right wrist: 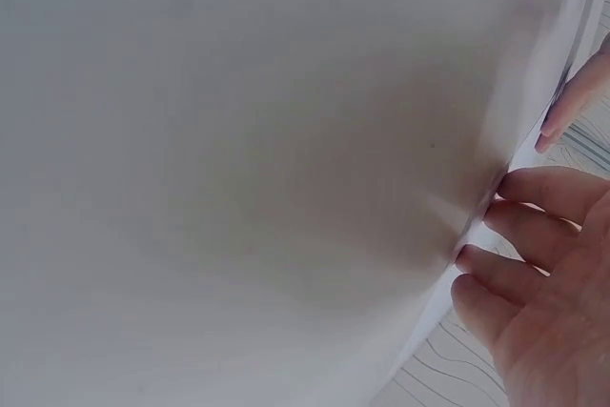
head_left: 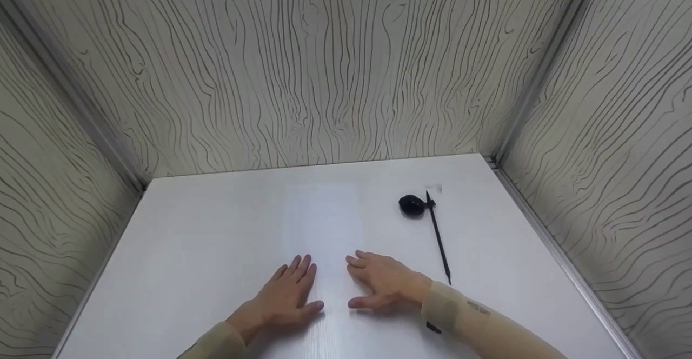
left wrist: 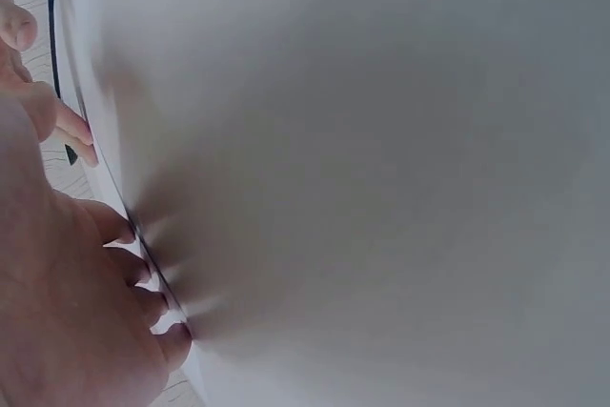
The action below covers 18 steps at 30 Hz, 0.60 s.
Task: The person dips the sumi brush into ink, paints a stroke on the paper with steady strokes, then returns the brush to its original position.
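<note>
My left hand (head_left: 284,297) rests on the white table (head_left: 189,240), palm down, fingers straight and thumb spread toward the middle. Opposite it, my right hand (head_left: 384,280) also lies palm down, its fingers pointing left and slightly bent. Neither hand holds anything; a narrow gap separates them. Just beyond the fingertips, a faint pale rectangle (head_left: 321,218), like a thin sheet, shows on the tabletop. In the left wrist view the left fingertips (left wrist: 176,335) meet the white surface. The right fingertips (right wrist: 464,256) do likewise in the right wrist view.
Right of the hands lies a thin black brush (head_left: 440,243) with a pointed tip, its upper end on a small black rest (head_left: 430,204). Beside that sits a glossy black rounded object (head_left: 412,206). Wood-grain patterned panels (head_left: 324,67) wall the table in at the back and sides.
</note>
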Each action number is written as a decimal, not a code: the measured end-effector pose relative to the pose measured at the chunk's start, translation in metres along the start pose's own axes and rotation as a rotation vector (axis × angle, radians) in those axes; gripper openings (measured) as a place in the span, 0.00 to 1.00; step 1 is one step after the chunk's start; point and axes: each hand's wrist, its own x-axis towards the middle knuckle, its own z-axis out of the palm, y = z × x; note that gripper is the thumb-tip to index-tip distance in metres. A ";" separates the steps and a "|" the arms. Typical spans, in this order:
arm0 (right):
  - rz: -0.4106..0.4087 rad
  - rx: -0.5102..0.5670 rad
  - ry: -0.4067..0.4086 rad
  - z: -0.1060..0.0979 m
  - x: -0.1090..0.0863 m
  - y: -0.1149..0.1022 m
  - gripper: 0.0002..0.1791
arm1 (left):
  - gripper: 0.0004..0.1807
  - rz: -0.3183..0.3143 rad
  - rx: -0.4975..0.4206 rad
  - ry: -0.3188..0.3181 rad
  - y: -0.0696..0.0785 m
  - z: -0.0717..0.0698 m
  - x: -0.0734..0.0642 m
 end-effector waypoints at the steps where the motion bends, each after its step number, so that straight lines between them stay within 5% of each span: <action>1: -0.001 0.001 0.002 0.000 -0.001 0.001 0.55 | 0.56 0.003 0.003 -0.003 0.000 0.001 0.000; 18: -0.006 0.040 0.019 0.002 -0.019 0.005 0.54 | 0.56 0.071 0.020 -0.022 0.008 0.004 -0.003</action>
